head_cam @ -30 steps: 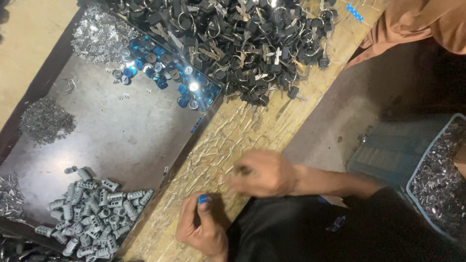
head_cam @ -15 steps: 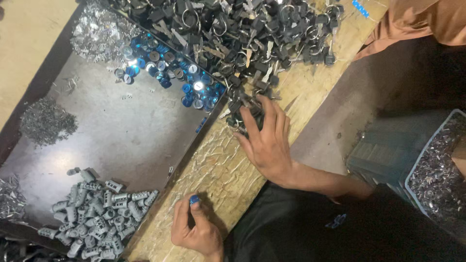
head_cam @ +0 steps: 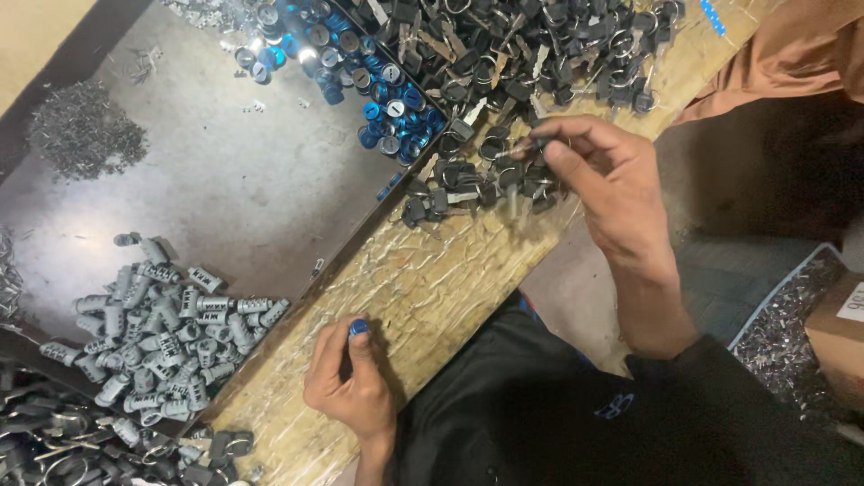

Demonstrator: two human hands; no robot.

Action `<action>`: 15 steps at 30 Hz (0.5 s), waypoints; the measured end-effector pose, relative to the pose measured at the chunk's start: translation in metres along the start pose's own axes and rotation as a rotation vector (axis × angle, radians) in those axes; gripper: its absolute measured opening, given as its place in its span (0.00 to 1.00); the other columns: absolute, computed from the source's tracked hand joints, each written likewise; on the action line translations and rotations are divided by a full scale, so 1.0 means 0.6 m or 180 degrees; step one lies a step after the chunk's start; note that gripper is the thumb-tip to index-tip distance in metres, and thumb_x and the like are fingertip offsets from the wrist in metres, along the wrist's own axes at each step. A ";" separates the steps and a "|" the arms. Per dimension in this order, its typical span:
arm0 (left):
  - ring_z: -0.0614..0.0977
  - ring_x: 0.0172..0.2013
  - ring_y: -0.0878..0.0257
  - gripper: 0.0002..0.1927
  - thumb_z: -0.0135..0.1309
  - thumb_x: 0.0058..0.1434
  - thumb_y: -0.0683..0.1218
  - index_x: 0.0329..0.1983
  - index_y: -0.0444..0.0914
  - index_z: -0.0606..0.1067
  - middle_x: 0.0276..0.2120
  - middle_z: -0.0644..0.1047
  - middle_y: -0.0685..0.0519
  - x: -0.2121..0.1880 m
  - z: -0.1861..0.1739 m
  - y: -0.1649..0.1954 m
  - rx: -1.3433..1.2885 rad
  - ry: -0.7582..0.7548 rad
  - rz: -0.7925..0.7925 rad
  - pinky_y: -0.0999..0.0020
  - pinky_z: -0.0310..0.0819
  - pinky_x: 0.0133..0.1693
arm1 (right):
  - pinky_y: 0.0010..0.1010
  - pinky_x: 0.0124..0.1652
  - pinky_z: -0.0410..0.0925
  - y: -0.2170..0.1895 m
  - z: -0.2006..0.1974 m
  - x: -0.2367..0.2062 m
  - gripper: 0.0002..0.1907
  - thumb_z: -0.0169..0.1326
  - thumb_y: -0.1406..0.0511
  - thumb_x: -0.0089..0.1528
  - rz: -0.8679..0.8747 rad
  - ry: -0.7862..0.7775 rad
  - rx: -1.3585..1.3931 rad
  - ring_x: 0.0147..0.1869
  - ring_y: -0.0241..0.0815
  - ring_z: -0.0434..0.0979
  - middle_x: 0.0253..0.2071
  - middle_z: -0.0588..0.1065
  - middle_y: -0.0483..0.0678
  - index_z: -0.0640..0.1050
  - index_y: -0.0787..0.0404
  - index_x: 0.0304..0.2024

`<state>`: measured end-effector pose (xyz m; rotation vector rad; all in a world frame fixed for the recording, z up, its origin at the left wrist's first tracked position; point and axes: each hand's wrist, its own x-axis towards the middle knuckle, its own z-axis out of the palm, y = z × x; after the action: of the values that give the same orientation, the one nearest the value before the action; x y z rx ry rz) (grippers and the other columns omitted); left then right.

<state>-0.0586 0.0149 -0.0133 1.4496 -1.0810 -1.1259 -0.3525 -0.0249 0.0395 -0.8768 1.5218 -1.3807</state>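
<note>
Blue-capped and small, a round lock part (head_cam: 359, 327) sits pinched between the thumb and fingertips of the left hand (head_cam: 353, 385), which rests on the rough wooden bench edge (head_cam: 423, 288) at about 6 o'clock in the view. At 1 o'clock the right hand (head_cam: 612, 184) has its thumb and forefinger pressed together on a black-headed key (head_cam: 520, 148), lifted just clear of the heap of keys (head_cam: 504, 54) that spreads toward 12 o'clock; the other fingers curl loosely. The step in hand looks like picking one key out of the heap while the left hand waits with the part. The next move would seem to call for bringing key and part together over the bench, blade lined up with the face of the cap. Blue caps (head_cam: 378, 99) lie at 11 o'clock on the dark metal tray (head_cam: 207, 189), grey cylinders (head_cam: 153, 324) at 8 o'clock, and small metal bits (head_cam: 85, 135) at 10 o'clock.
</note>
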 end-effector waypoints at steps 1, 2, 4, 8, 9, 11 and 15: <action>0.75 0.28 0.67 0.09 0.57 0.68 0.40 0.42 0.26 0.79 0.33 0.77 0.49 0.000 0.000 0.000 -0.0046 -0.0013 0.0018 0.75 0.69 0.29 | 0.27 0.54 0.73 -0.009 0.000 -0.001 0.10 0.54 0.74 0.70 -0.0085 -0.0189 -0.0377 0.52 0.37 0.80 0.49 0.80 0.55 0.79 0.70 0.53; 0.76 0.28 0.67 0.09 0.57 0.68 0.40 0.42 0.26 0.78 0.33 0.78 0.50 0.001 0.000 -0.002 -0.0090 -0.0026 0.0029 0.75 0.70 0.30 | 0.26 0.52 0.72 -0.019 0.002 -0.005 0.10 0.55 0.75 0.69 -0.0166 -0.0377 -0.0756 0.51 0.37 0.79 0.49 0.80 0.55 0.80 0.69 0.53; 0.76 0.28 0.67 0.09 0.57 0.68 0.40 0.43 0.26 0.78 0.34 0.78 0.50 0.001 -0.003 -0.004 -0.0144 -0.0045 -0.0010 0.75 0.69 0.30 | 0.27 0.52 0.70 -0.040 0.011 -0.008 0.09 0.55 0.76 0.66 -0.0508 -0.0587 -0.1281 0.53 0.39 0.77 0.51 0.79 0.58 0.80 0.70 0.49; 0.74 0.26 0.68 0.09 0.58 0.68 0.40 0.43 0.26 0.79 0.32 0.77 0.51 -0.002 -0.012 -0.007 -0.0200 -0.0018 -0.0128 0.76 0.66 0.28 | 0.37 0.63 0.69 -0.063 0.045 -0.003 0.07 0.53 0.76 0.65 -0.1508 -0.0466 -0.1472 0.65 0.49 0.73 0.58 0.71 0.66 0.77 0.72 0.46; 0.74 0.26 0.68 0.08 0.58 0.69 0.40 0.42 0.26 0.79 0.32 0.76 0.51 -0.003 -0.013 -0.007 -0.0217 0.0008 -0.0139 0.76 0.65 0.28 | 0.41 0.67 0.69 -0.062 0.052 -0.001 0.06 0.53 0.76 0.66 -0.1745 -0.0385 -0.1420 0.68 0.51 0.71 0.60 0.69 0.68 0.76 0.72 0.46; 0.72 0.26 0.69 0.09 0.57 0.69 0.40 0.43 0.25 0.79 0.32 0.76 0.51 -0.005 -0.015 -0.006 -0.0405 0.0068 -0.0180 0.76 0.64 0.27 | 0.37 0.62 0.74 -0.048 0.062 0.001 0.07 0.51 0.73 0.70 -0.1646 -0.0180 -0.0334 0.62 0.45 0.78 0.55 0.75 0.58 0.78 0.69 0.47; 0.72 0.25 0.69 0.10 0.57 0.70 0.40 0.43 0.25 0.78 0.33 0.76 0.50 -0.008 -0.012 -0.002 -0.0919 0.0126 -0.0321 0.75 0.65 0.26 | 0.34 0.44 0.78 -0.010 0.042 -0.007 0.07 0.53 0.70 0.71 -0.1237 0.0613 0.0451 0.41 0.41 0.83 0.38 0.78 0.51 0.76 0.70 0.46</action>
<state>-0.0525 0.0208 -0.0131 1.3020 -0.7875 -1.2625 -0.3276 -0.0310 0.0463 -1.0098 1.4199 -1.8768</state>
